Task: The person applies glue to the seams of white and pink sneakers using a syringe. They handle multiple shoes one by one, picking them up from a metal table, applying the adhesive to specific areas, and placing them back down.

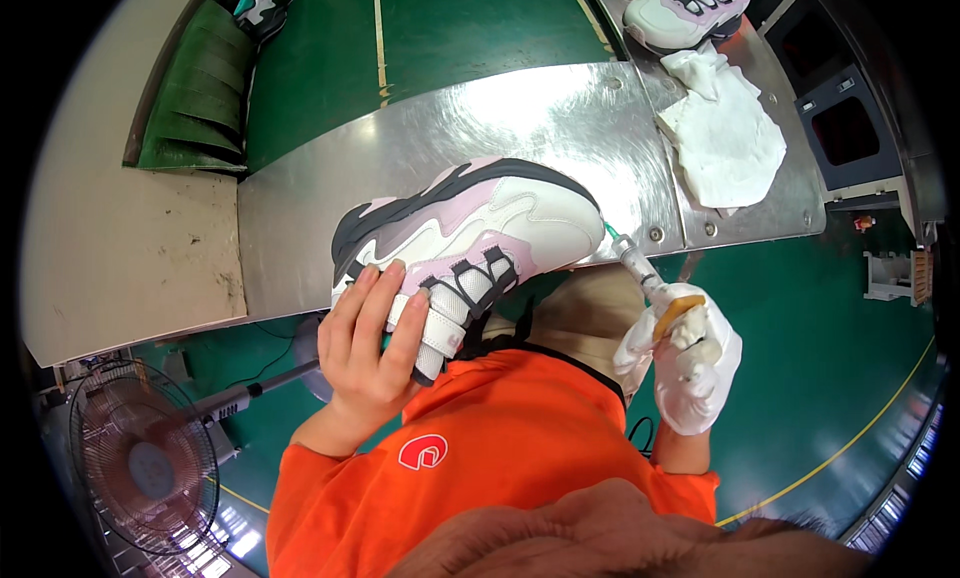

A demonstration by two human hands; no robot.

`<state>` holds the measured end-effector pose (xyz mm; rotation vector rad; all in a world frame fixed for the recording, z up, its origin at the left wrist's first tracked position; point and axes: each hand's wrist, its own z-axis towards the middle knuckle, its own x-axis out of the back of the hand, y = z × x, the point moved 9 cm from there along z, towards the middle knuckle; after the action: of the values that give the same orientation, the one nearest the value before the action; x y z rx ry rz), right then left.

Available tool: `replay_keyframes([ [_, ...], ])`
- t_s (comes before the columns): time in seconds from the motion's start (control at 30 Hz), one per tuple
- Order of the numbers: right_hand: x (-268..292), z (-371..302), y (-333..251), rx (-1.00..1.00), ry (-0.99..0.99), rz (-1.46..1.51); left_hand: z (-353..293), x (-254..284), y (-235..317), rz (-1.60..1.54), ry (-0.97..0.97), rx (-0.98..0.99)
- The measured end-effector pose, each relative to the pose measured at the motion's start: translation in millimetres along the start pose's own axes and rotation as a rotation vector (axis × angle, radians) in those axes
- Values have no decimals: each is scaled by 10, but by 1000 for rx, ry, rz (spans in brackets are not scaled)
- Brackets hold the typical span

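My bare left hand is closed around the ankle end of a white, lilac and black sneaker. The shoe lies on its side over the near edge of the metal worktop, its dark sole facing away from me and its toe to the right. In a white glove, my right hand grips a clear syringe with a green tip. That tip touches or nearly touches the toe's edge near the sole. A tan piece and a whitish lump show at the gloved fingers; what they are I cannot make out.
Bare metal worktop spans the front of a green conveyor belt. A crumpled white cloth lies at the right, below another sneaker. One more shoe sits far left by green flaps. A fan stands lower left.
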<state>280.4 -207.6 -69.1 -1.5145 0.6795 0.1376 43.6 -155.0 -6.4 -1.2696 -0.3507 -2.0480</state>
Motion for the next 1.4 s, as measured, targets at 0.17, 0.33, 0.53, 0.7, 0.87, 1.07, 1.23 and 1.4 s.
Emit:
replay_keyframes([
  [0.17,-66,-11,88,-19,-63,-53,171,-8,-146,-94,-92,30],
  [0.33,-80,40,168,33,-144,-176,437,-37,-311,-188,-197,81],
  [0.53,-101,152,250,215,-287,-377,777,-149,-521,-349,-276,188],
  [0.7,-104,224,364,385,-401,-370,902,-358,-727,-457,-393,271],
  [0.87,-97,221,572,471,-453,-300,922,-473,-818,-526,-496,348],
  [1.07,-64,261,655,517,-420,-311,1079,-545,-866,-712,-835,187],
  [1.23,-60,224,700,465,-434,-340,1549,-645,-745,-812,-992,-6],
  [1.4,6,200,749,490,-360,-328,1813,-1487,-196,-772,-1209,-115],
])
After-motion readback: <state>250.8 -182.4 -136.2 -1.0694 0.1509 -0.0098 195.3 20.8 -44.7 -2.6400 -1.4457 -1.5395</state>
